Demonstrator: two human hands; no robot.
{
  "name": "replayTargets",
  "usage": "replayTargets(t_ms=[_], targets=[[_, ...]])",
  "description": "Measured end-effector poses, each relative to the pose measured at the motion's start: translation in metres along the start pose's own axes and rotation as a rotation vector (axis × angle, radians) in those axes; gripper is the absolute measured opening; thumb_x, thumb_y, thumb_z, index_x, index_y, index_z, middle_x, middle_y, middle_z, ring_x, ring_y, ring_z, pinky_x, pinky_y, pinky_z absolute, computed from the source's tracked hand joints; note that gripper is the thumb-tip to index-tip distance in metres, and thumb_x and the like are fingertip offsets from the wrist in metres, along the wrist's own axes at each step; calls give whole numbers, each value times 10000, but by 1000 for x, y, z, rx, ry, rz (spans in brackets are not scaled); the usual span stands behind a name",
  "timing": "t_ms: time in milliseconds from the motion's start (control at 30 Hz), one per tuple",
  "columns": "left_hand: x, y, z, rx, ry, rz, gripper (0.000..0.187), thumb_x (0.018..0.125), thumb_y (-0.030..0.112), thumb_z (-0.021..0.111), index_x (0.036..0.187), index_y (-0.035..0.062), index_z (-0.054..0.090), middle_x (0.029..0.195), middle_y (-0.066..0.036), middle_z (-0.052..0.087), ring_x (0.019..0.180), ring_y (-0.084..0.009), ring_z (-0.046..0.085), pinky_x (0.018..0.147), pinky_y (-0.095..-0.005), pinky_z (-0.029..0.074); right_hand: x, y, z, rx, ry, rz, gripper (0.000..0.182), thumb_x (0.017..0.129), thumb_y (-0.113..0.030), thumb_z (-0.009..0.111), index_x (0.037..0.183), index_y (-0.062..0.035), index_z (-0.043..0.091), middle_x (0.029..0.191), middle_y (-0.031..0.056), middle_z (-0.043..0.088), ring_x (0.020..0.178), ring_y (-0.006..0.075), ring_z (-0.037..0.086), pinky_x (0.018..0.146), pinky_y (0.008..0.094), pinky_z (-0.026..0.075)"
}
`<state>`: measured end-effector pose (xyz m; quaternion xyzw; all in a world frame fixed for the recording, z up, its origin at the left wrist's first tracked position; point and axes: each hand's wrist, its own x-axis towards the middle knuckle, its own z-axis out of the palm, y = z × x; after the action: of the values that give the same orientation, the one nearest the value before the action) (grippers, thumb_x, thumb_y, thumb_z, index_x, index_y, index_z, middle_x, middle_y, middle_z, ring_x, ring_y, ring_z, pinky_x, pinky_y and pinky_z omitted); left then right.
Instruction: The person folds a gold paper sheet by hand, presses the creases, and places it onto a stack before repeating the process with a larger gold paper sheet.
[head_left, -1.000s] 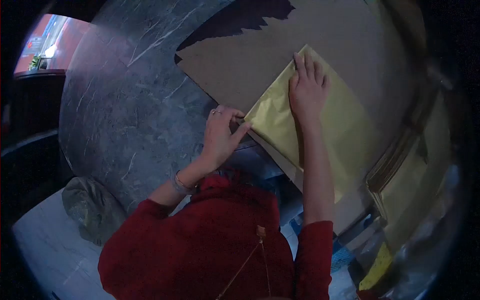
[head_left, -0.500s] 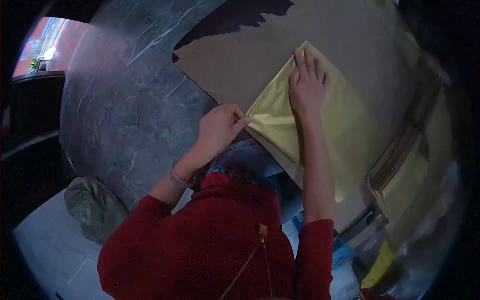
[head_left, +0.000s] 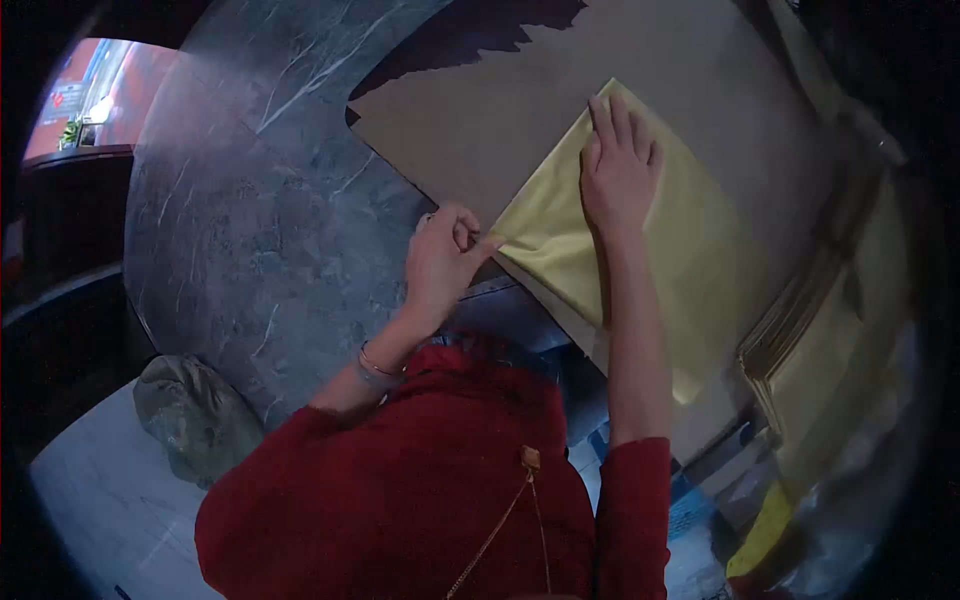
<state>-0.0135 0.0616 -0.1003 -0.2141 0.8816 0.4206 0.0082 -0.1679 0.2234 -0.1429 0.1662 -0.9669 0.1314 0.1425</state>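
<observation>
A thin, slightly shiny yellow sheet [head_left: 700,240] lies at a slant on a brown board [head_left: 480,130], with small creases running in from its left corner. My left hand [head_left: 438,258] is closed at that corner, its thumb and forefinger pinching the sheet's tip beside the board's near edge. Near the sheet's top corner, my right hand [head_left: 620,185] rests flat with its fingers stretched out on the yellow surface. The right forearm crosses over the sheet and hides part of it.
Under the board is a grey, marbled tabletop [head_left: 240,240]. To the right stands a stack of folded yellowish sheets [head_left: 800,310]. A crumpled dark green cloth [head_left: 195,415] sits at the lower left. Something bright yellow [head_left: 762,530] shows at the lower right.
My left wrist and forearm have swung a little to the right while the pinch stays at the corner. The sheet's creases there look flatter. My right hand has hardly moved.
</observation>
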Motion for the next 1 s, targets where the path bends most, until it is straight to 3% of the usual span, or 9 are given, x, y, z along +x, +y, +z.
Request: replayTargets(t_ms=[100,133,200,233,333,433,633,733,1000], targets=[[-1,4,-3,79,-19,54,363,730,242,769,985,62,584,949,-75,555,937,-246,491,858,-369,376,1,-1,-2,-11,-56,16,428,982,-322,343,1392,-239,433,1472,-3,375,1347,234,331,1117,486,204],[-1,3,-2,80,-16,49,363,730,242,769,985,62,584,949,-75,555,937,-246,491,858,-369,376,1,-1,-3,-20,-64,19,430,983,-327,343,1395,-239,431,1474,0,373,1352,237,322,1119,483,200],[6,6,-1,251,138,482,430,700,165,759,1089,97,589,1241,-63,530,1078,-278,475,902,-434,361,1,-3,-4,-2,-49,21,433,982,-343,347,1392,-235,434,1473,2,373,1354,244,318,1115,487,204],[12,5,-9,311,-57,487,532,814,301,659,1304,157,510,1497,-11,332,1329,-327,317,1061,-472,247,2,-2,-4,6,-51,17,435,979,-350,356,1391,-233,435,1474,3,372,1353,246,321,1113,490,207],[47,6,-20,513,-352,767,712,778,279,673,1426,202,386,1540,41,251,1439,-301,146,1114,-502,182,-1,1,2,-13,-22,19,440,971,-361,388,1387,-228,438,1466,11,380,1335,252,349,1098,507,228],[81,20,-21,594,-658,875,890,691,251,759,1459,215,310,1532,29,263,1433,-259,176,1127,-548,156,0,2,4,18,76,-23,409,960,-346,417,1337,-211,496,1414,3,446,1293,252,398,1065,513,275],[111,41,-12,776,-737,1003,1292,468,457,828,1514,224,106,1567,19,156,1435,-268,156,1128,-567,126,0,2,2,1,54,-5,406,949,-311,416,1326,-179,492,1426,24,433,1307,231,389,1078,506,257],[116,46,-12,792,-717,973,1413,402,607,811,1512,146,68,1572,-43,120,1449,-276,86,1130,-580,78,-4,2,4,77,75,35,422,945,-292,417,1321,-115,488,1427,79,425,1314,232,390,1101,496,238],[120,62,-15,888,-795,892,1486,402,673,790,1497,48,4,1568,-151,41,1451,-314,6,1132,-557,53,-5,-2,2,100,101,92,413,935,-290,470,1324,-154,496,1436,30,418,1320,204,394,1101,492,267]])
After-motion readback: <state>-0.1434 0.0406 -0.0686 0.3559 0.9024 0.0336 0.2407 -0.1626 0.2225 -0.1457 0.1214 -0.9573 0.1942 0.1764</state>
